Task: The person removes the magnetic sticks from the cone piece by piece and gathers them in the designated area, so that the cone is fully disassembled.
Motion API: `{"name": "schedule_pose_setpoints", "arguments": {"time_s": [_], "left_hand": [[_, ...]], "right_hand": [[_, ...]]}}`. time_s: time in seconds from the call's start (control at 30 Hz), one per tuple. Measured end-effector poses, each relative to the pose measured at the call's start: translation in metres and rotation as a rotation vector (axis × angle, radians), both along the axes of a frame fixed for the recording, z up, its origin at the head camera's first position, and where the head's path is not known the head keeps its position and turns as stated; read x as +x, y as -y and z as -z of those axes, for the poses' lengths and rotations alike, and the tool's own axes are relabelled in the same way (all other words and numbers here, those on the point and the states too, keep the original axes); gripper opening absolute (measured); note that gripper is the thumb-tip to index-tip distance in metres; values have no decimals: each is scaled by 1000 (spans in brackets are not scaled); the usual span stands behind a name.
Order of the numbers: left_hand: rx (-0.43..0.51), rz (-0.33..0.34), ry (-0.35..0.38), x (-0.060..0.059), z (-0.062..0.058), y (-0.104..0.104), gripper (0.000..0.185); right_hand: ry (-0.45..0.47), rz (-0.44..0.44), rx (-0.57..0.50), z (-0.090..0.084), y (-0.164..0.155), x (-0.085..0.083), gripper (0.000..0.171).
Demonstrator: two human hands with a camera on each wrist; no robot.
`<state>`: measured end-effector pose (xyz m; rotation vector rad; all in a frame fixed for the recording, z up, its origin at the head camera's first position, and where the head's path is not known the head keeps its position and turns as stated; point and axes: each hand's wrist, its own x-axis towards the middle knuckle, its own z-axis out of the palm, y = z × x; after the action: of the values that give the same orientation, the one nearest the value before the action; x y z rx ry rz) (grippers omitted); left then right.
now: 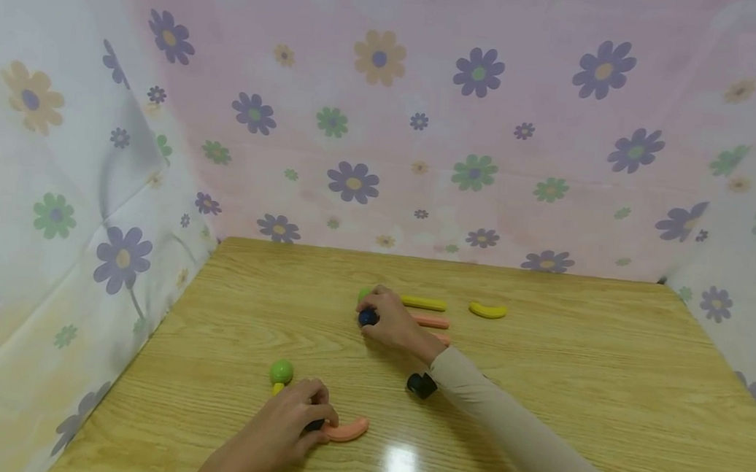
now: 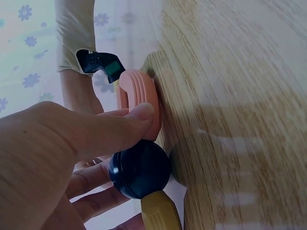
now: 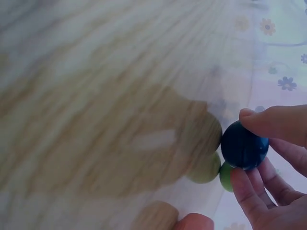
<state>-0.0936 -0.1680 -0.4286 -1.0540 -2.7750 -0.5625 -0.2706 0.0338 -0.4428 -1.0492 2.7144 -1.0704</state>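
Observation:
My left hand (image 1: 289,420) pinches a curved salmon piece (image 1: 347,431) low over the table. In the left wrist view the thumb lies along its ribbed side. That piece meets a dark blue ball (image 2: 141,170), which in turn meets a yellow piece (image 2: 160,213). In the head view, a green ball (image 1: 281,371) lies at the far end of the yellow part. Farther back, my right hand (image 1: 392,321) grips another dark blue ball (image 3: 244,145) between thumb and fingers. Right behind it shows a green ball (image 3: 226,177), partly hidden.
Right of my right hand lie a straight yellow stick (image 1: 423,303) and salmon sticks (image 1: 431,321), partly covered by the hand. A curved yellow piece (image 1: 487,311) rests farther right. A black device (image 2: 100,62) sits at the right wrist. Flowered cloth (image 1: 386,119) encloses the wooden table (image 1: 574,352).

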Motion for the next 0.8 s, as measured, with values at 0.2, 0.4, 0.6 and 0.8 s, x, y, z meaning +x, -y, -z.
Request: {"name": "schedule_pose_setpoints", "arguments": {"time_s": [0.2, 0.4, 0.6, 0.8], "left_hand": [[3, 0, -6, 1, -2, -1, 15], [2, -12, -3, 1, -2, -1, 16], [-7, -22, 18, 1, -3, 1, 19], [-21, -33, 57, -1, -4, 8, 31]], "right_hand": [[-16, -17, 3, -4, -1, 2, 25], [-42, -22, -8, -12, -3, 5, 22], [-77, -104, -46, -21, -9, 16, 15], [-3, -174, -8, -34, -15, 36, 15]]}}
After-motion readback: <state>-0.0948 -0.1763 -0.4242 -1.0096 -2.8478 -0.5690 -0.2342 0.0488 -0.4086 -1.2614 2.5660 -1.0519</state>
